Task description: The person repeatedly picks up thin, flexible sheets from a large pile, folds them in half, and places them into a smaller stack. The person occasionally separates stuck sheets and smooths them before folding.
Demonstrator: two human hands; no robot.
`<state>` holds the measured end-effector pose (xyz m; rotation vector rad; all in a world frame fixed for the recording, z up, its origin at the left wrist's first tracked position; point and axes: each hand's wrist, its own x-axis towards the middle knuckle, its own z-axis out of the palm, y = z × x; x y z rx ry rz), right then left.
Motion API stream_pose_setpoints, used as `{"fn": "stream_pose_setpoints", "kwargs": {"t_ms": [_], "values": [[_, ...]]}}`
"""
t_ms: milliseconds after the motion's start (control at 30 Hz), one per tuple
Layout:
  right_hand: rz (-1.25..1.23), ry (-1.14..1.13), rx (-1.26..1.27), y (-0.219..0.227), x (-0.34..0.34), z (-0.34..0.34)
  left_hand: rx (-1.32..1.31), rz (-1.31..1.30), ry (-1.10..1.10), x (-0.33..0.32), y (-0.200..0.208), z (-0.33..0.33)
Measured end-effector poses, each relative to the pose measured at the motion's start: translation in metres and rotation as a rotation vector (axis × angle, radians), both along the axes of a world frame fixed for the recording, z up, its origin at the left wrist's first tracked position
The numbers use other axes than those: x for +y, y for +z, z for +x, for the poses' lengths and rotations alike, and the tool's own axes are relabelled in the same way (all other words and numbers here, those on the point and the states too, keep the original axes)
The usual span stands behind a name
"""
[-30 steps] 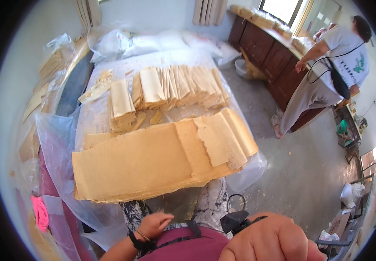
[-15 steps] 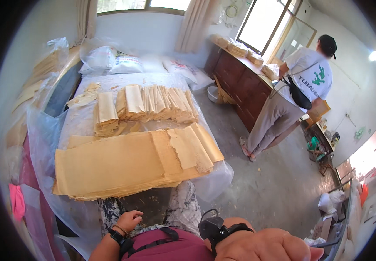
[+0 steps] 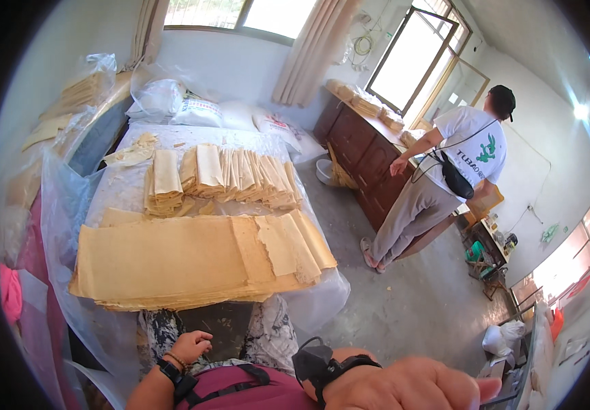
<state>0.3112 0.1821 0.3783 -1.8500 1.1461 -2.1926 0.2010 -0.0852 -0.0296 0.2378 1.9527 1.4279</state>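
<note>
In the head view, the left hand [image 3: 191, 346] is low, near the person's lap and just below the front edge of the sheets [image 3: 158, 256], apart from them. Its fingers look released, loosely bent. The right hand [image 3: 404, 386] is large at the lower edge, close to the camera and well apart from the sheets; its fingers curl under, and whether they grasp anything cannot be told.

The sheets, tan and thin, lie in a wide stack along the near end of the tabletop [image 3: 230, 137], jutting past its near edge, with a torn piece [image 3: 285, 246] on top toward the right. Behind them are a row of folded sheets [image 3: 257, 181] and, at its left, a small pile [image 3: 165, 178]. White sacks [image 3: 203, 114] lie beyond the far end. Clear plastic [image 3: 69, 253] hangs along the left.

To the right, a co-worker [image 3: 469, 150] stands, back turned, beside a brown cabinet [image 3: 360, 154] bearing packages [image 3: 367, 104]; a basin [image 3: 324, 171] and a broom [image 3: 341, 175] are near its foot.
</note>
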Motion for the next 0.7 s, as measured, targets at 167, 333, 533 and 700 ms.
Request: {"fn": "stream_pose_setpoints", "kwargs": {"t_ms": [167,333,533,700], "values": [[-0.007,0.018,0.017,0.003,-0.004,0.000,-0.050,0.048,0.001,-0.002,-0.016,-0.001],[0.030,0.027,0.037,0.009,-0.003,-0.002,-0.111,0.041,0.032,0.003,-0.012,-0.009],[0.012,0.009,0.013,0.000,-0.001,0.003,-0.093,0.039,0.062,0.000,-0.012,-0.007],[-0.007,0.033,-0.066,-0.010,-0.012,-0.004,-0.134,0.261,0.137,0.000,-0.037,-0.003]]}}
